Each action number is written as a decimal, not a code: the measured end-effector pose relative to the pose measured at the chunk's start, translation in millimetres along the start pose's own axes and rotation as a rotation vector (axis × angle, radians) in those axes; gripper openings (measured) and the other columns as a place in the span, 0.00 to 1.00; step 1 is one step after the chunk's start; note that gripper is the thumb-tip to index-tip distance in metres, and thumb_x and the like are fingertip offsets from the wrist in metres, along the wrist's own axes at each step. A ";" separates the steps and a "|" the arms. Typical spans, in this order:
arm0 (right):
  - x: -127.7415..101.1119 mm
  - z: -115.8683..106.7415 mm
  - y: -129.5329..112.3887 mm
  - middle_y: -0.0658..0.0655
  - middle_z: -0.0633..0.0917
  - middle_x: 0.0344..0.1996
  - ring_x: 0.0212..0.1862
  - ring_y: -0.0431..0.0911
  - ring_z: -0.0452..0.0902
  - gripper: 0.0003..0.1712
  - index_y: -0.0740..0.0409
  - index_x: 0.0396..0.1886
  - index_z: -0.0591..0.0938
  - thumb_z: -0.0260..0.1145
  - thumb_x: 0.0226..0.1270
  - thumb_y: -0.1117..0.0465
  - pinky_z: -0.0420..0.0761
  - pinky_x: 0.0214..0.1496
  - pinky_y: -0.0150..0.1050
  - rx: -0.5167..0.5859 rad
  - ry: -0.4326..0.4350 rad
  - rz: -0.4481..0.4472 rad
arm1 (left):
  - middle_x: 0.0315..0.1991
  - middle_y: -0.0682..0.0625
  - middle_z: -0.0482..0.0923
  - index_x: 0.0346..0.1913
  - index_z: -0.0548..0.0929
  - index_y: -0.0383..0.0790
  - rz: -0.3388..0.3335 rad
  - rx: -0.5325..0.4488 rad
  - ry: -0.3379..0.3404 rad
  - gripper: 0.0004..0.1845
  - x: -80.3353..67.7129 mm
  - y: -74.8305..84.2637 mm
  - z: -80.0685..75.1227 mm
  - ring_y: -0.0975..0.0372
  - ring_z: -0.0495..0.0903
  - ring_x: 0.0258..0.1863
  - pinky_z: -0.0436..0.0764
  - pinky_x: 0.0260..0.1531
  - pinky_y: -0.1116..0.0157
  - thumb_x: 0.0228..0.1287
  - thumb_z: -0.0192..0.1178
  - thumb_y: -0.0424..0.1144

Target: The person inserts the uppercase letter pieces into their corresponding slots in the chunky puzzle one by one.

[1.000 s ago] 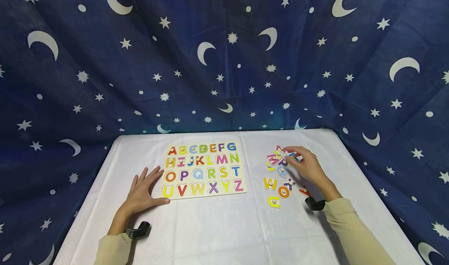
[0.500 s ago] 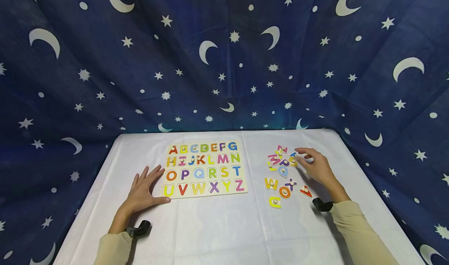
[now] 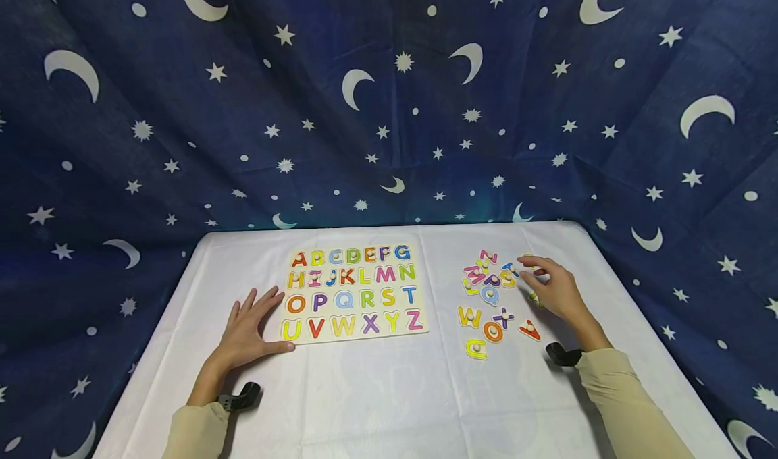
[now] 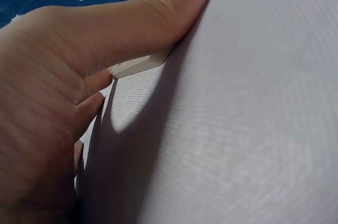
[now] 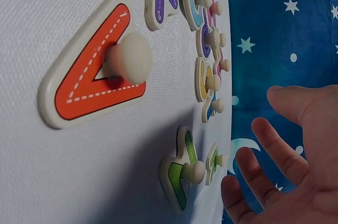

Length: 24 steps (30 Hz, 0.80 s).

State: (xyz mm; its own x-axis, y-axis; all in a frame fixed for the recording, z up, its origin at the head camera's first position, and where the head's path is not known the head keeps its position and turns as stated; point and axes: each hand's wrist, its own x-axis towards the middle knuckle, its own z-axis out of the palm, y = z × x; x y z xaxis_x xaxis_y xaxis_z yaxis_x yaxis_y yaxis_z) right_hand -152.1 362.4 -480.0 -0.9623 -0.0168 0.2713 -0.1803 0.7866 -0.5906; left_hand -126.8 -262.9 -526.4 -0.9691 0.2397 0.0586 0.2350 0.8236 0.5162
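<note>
My left hand (image 3: 246,334) rests against a wooden alphabet board (image 3: 358,325), fingers spread at its left edge and thumb at the near corner. In the left wrist view the thumb (image 4: 153,20) lies over the board's edge. My right hand (image 3: 556,290) hovers over the right side of a scatter of knobbed letter pieces, with nothing between its parted fingers. Below it in the right wrist view are a green letter N (image 5: 179,174) and a smaller-looking green piece (image 5: 212,163). An orange-red letter V (image 5: 95,71) lies nearer the camera.
Several other pieces lie to the left of my right hand, among them a yellow W (image 3: 469,317), an orange O (image 3: 493,332) and a yellow U (image 3: 476,349). A white cloth (image 3: 377,398) covers the table. A starry blue curtain (image 3: 316,142) hangs behind.
My right hand has moved right, away from the clustered letters, uncovering the S, T and V pieces. My left hand has stayed at the board.
</note>
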 end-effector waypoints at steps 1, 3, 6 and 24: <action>-0.2 0.1 -0.2 0.66 0.84 0.54 0.50 0.63 0.80 0.20 0.59 0.63 0.81 0.67 0.74 0.64 0.81 0.50 0.58 0.000 -0.001 0.005 | 0.79 0.39 0.59 0.76 0.69 0.42 0.001 0.000 0.002 0.61 -0.3 0.0 0.0 0.36 0.43 0.80 0.35 0.75 0.34 0.36 0.80 0.66; -0.5 0.6 -0.3 0.66 0.84 0.54 0.50 0.63 0.80 0.20 0.59 0.63 0.81 0.66 0.74 0.63 0.81 0.50 0.57 0.001 0.001 0.013 | 0.79 0.38 0.59 0.76 0.69 0.42 0.002 0.001 0.004 0.61 -0.7 0.1 0.0 0.36 0.43 0.80 0.35 0.75 0.34 0.36 0.80 0.66; -0.8 1.4 0.3 0.67 0.84 0.54 0.50 0.63 0.80 0.20 0.60 0.63 0.81 0.66 0.74 0.63 0.81 0.50 0.58 0.002 0.002 0.020 | 0.79 0.38 0.59 0.76 0.68 0.41 0.000 0.000 0.005 0.62 -0.9 0.2 -0.1 0.37 0.43 0.80 0.35 0.75 0.34 0.36 0.80 0.65; 4.1 25.2 -22.0 0.67 0.85 0.53 0.51 0.62 0.81 0.23 0.60 0.63 0.81 0.72 0.69 0.65 0.80 0.54 0.63 0.055 -0.084 -0.017 | 0.79 0.38 0.58 0.76 0.68 0.41 -0.006 0.003 0.002 0.62 0.2 -1.7 0.9 0.37 0.42 0.80 0.34 0.76 0.35 0.37 0.80 0.64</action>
State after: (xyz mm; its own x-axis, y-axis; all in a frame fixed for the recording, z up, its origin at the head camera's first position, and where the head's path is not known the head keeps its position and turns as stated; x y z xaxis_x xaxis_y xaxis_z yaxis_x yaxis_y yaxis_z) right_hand -157.2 329.5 -485.0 -0.9723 -0.0831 0.2184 -0.2053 0.7505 -0.6281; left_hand -127.3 -263.8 -528.0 -0.9706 0.2340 0.0573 0.2296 0.8263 0.5143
